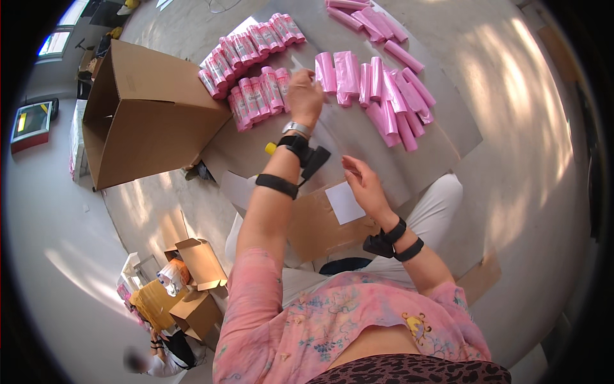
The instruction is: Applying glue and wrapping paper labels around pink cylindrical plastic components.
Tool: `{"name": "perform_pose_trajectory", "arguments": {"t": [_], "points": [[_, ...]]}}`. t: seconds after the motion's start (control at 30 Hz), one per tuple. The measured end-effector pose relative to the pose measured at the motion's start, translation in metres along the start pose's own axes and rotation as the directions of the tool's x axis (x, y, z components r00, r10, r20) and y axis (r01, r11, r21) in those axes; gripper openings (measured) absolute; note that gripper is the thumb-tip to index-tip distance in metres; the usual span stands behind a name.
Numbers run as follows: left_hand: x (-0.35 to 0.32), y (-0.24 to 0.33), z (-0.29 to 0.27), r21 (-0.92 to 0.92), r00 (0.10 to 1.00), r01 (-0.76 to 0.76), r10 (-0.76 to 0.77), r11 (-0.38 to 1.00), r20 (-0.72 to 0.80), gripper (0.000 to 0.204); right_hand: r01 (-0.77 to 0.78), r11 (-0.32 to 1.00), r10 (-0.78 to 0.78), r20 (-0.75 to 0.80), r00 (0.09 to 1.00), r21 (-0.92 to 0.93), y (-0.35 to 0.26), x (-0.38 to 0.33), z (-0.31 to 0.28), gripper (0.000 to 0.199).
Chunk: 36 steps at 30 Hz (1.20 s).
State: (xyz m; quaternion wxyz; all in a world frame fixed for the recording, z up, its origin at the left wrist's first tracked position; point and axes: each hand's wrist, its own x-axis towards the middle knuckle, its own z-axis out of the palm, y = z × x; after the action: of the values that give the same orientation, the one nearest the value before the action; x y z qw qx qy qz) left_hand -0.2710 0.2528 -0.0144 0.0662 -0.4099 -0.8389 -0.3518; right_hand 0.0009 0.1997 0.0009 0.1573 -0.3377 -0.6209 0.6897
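My left hand (pixel 305 100) reaches over the table with its fingers bent together; whatever they may hold is too small to make out. Beside it on the left stand rows of pink plastic-bag rolls with printed labels (pixel 256 97). To its right lie plain pink rolls (pixel 347 72), some side by side, others in a loose heap (pixel 400 105). My right hand (pixel 364 184) hovers nearer my body, fingers stretched and nothing in its grasp. Just below it, a white sheet of paper (pixel 345 203) rests on a flat piece of cardboard (pixel 313 224) by my lap.
A large open cardboard box (pixel 163 121) stands left of the grey table (pixel 441 153). A small yellow object (pixel 270 148) lies by my left wrist. More plain rolls (pixel 368 19) are at the far edge. Lower left, another person (pixel 169 355) is near opened boxes (pixel 198 262).
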Motion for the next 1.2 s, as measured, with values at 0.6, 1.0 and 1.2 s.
{"name": "perform_pose_trajectory", "arguments": {"t": [0.6, 1.0, 1.2], "points": [[-0.001, 0.015, 0.0, -0.209, 0.796, 0.578, -0.488, 0.789, 0.359, 0.036, 0.014, 0.997, -0.007, -0.091, 0.996, 0.072, 0.005, -0.021, -0.028, 0.036], [-0.162, 0.113, -0.2, -0.643, 0.654, 0.745, 0.006, -0.179, 0.756, 0.039, -0.159, 0.682, 0.027, 0.192, 0.981, 0.714, -0.086, -0.048, -0.028, 0.067], [-0.23, 0.125, -0.228, -0.697, 0.709, 0.685, -0.024, -0.212, 0.705, 0.038, -0.012, 0.863, -0.123, 0.233, 0.965, 0.505, -0.127, -0.093, 0.007, 0.051]]}}
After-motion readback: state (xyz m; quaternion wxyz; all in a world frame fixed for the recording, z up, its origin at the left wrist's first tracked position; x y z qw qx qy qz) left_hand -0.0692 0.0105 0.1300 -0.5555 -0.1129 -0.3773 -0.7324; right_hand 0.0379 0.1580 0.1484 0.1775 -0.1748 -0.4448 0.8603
